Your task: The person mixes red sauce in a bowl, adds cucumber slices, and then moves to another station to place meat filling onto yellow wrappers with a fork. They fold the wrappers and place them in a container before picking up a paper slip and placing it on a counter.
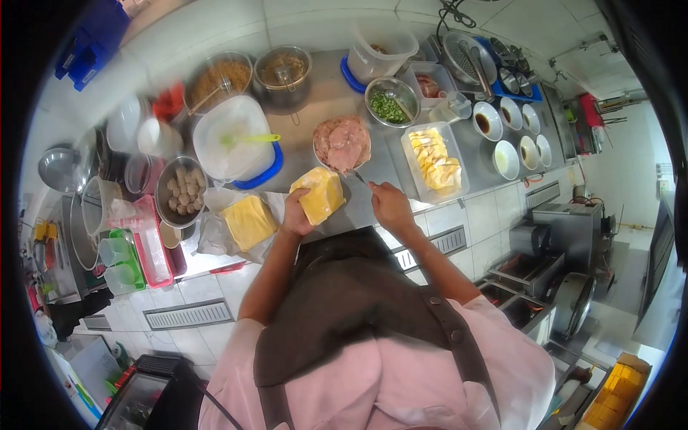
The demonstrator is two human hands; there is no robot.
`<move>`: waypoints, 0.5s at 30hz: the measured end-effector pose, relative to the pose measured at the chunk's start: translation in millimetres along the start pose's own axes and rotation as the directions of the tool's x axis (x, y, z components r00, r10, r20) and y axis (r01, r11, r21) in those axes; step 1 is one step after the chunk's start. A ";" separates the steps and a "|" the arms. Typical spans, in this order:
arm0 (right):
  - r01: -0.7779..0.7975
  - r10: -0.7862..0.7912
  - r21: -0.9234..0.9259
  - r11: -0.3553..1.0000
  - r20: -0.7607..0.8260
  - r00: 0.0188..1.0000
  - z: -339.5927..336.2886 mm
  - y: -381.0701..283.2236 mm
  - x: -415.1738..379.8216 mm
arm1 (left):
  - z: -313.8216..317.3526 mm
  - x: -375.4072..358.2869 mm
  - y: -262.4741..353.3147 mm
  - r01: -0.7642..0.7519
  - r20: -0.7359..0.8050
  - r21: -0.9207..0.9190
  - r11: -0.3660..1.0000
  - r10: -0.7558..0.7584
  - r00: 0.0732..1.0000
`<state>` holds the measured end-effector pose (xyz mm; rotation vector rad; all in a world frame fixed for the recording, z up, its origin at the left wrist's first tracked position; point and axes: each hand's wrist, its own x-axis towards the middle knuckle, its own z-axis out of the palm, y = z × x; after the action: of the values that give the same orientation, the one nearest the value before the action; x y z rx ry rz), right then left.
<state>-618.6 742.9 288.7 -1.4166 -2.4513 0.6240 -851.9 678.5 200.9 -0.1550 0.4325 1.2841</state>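
Note:
Yellow wrapper sheets (pixel 319 197) rest in my left hand (pixel 295 213), whose fingers are wrapped round their left edge. My right hand (pixel 391 206) is closed on the handle of a small utensil (pixel 359 175), its far end at the rim of a bowl of pink minced meat (pixel 342 143). Left of my left hand, a stack of yellow wrappers (pixel 250 221) lies on white paper. To the right, a clear tray (pixel 464 172) holds folded yellow pieces (pixel 435 159). A metal bowl of chopped greens (pixel 389 107) stands behind the tray.
On the left are a bowl of meatballs (pixel 186 192), a white container (pixel 233 136) with a green-handled utensil, and a red tray (pixel 152 251). Two pots (pixel 283 75) stand at the back. Several small white bowls (pixel 506 159) sit at the right, near the counter's edge.

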 end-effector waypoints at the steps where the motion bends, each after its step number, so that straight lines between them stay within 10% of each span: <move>1: 0.009 -0.009 0.028 1.000 -0.009 1.000 3.6 3.8 3.5 | 0.5 1.2 0.1 -0.006 0.000 -0.003 1.000 0.006 1.000; 5: -0.046 0.052 0.261 0.964 -0.017 0.999 14.7 21.8 19.0 | 1.9 2.6 -0.6 -0.024 0.008 0.021 0.999 0.023 1.000; 8: -0.325 0.218 0.454 0.830 0.273 0.937 4.6 30.4 32.1 | 2.5 1.0 -3.1 -0.030 0.014 0.010 1.000 0.030 0.999; 10: -0.658 0.275 0.651 0.379 0.600 0.751 -0.8 37.3 37.8 | 2.0 1.0 -3.7 -0.037 0.015 -0.001 0.999 0.037 0.999; 15: -0.653 0.190 0.727 0.214 0.625 0.757 4.7 46.6 31.5 | 1.3 -9.4 -6.1 -0.081 -0.009 -0.027 0.996 0.081 0.997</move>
<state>-600.8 789.5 262.2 -1.4178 -1.1609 2.2239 -847.9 668.8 205.1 -0.1669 0.4321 1.3696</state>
